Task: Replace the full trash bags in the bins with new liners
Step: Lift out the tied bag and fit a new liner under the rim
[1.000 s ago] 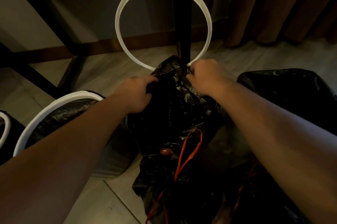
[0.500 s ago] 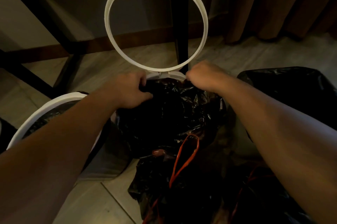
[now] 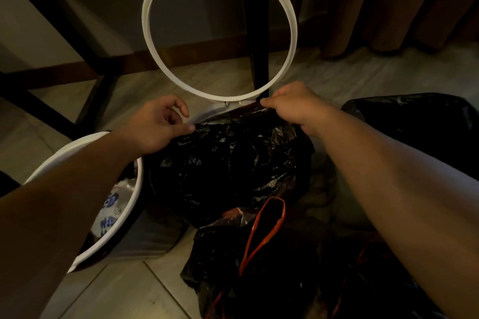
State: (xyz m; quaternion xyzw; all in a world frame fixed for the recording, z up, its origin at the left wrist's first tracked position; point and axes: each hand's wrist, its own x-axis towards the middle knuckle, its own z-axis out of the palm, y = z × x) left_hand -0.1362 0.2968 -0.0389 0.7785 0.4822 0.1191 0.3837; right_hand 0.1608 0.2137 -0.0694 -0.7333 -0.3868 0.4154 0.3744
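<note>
A black liner is spread over the mouth of a bin whose white rim shows at the back. The bin's white clamp ring stands flipped up on its hinge behind it. My left hand pinches the liner's left edge between thumb and fingers. At the liner's back right edge, near the hinge, my right hand grips the plastic in curled fingers. A tied black trash bag with an orange drawstring lies on the floor in front of the bin.
A second bin with a white rim stands at the left under my forearm, with printed plastic inside. Another black bag sits at the right. Black table legs and brown curtains stand behind on the tiled floor.
The liner has been lowered and spread across the bin mouth. My hands moved apart to its edges, and the left hand went from a full grip to a pinch.
</note>
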